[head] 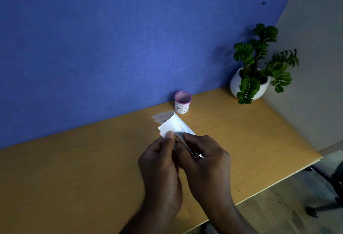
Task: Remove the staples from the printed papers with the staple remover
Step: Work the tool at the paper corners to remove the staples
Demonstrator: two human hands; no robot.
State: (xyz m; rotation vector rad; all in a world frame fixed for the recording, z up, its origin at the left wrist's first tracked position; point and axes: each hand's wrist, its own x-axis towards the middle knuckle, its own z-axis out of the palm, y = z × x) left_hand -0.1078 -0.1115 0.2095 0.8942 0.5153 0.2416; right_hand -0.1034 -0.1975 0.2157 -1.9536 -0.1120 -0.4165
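Note:
A small set of white printed papers (173,122) is held above the wooden desk (74,168), its top sheets folded back toward the wall. My left hand (159,166) pinches the near corner of the papers with thumb on top. My right hand (202,159) grips a slim metal staple remover (186,145), whose tip sits at the paper corner right beside my left thumb. The staple itself is too small to see.
A pink mesh cup (182,103) with a white label stands against the blue partition behind the papers. A potted plant in a white pot (250,85) occupies the far right corner. The desk's right edge drops to the floor, where a chair base (330,193) shows.

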